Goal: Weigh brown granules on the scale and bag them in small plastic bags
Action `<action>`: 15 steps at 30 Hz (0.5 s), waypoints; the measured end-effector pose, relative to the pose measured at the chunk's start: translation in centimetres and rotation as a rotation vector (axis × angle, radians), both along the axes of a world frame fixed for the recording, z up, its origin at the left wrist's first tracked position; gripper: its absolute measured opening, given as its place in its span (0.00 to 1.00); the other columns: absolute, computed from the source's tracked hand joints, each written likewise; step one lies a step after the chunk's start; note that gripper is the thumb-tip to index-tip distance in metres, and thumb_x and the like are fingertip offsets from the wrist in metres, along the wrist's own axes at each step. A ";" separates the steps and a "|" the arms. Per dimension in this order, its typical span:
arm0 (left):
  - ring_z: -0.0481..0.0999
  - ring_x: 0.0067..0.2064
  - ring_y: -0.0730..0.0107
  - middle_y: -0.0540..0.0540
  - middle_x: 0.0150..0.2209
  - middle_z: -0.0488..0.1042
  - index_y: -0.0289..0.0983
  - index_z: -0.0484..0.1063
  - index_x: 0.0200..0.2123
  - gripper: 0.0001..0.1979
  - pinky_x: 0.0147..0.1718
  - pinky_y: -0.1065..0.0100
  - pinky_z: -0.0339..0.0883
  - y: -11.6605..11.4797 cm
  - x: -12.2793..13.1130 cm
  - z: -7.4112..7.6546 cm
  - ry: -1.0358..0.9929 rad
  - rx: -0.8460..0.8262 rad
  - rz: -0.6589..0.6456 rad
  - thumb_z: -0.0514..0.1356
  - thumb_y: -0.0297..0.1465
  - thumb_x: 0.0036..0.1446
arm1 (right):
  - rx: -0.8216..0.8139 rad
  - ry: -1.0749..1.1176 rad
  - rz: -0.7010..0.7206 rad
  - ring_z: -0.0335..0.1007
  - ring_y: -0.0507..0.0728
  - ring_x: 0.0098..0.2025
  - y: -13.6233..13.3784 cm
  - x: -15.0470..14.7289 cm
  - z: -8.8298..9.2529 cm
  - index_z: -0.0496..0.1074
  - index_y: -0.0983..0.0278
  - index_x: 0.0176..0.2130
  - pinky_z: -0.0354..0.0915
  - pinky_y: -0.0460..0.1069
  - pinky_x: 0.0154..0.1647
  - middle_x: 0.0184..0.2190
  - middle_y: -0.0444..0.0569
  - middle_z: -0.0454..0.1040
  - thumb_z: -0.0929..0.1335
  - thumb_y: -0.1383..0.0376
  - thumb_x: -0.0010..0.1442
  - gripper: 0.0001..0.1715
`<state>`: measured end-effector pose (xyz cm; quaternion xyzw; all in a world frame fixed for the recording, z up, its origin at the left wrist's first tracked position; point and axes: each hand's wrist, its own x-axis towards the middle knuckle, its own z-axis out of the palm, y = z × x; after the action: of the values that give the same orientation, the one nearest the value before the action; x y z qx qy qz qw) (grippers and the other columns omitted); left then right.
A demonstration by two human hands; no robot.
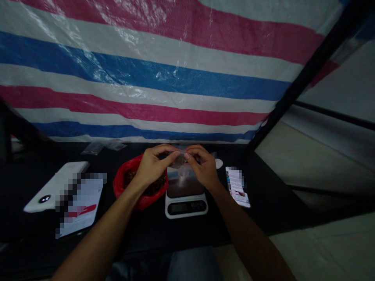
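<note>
My left hand [152, 166] and my right hand [203, 168] meet above a small white kitchen scale [186, 203] on a dark table. Between their fingertips they pinch a small clear plastic bag [181, 160] with something dark inside. A red plastic bag [129, 179] holding dark brown pieces sits just left of the scale, partly under my left wrist. The scale's display is dark.
A white device [52, 187] and a printed paper [80, 207] lie at the left. A phone [238, 187] with a lit screen lies right of the scale. Empty clear bags [102, 146] rest near a striped tarp [146, 78] behind the table. The table's edge is at the right.
</note>
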<state>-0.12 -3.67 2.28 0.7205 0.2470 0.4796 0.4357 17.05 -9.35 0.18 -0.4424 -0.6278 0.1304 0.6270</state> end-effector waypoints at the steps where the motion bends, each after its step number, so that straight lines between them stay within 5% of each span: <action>1: 0.81 0.36 0.65 0.44 0.35 0.83 0.35 0.82 0.34 0.12 0.37 0.67 0.77 -0.1 0.1 0.1 0.004 0.002 -0.004 0.68 0.39 0.56 | 0.005 0.002 -0.004 0.74 0.57 0.43 -0.1 -0.1 0.1 0.77 0.59 0.35 0.68 0.53 0.43 0.39 0.49 0.78 0.71 0.62 0.62 0.04; 15: 0.81 0.37 0.58 0.45 0.34 0.83 0.40 0.83 0.29 0.10 0.40 0.61 0.76 0.0 -0.6 0.9 0.059 0.032 0.089 0.69 0.41 0.53 | -0.023 -0.077 -0.001 0.72 0.57 0.42 0.3 0.1 0.1 0.73 0.59 0.32 0.68 0.55 0.50 0.36 0.47 0.76 0.71 0.62 0.63 0.07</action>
<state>-0.70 -3.71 3.20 0.7295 0.2837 0.4810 0.3951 17.16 -9.01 0.25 -0.4543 -0.6499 0.1202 0.5973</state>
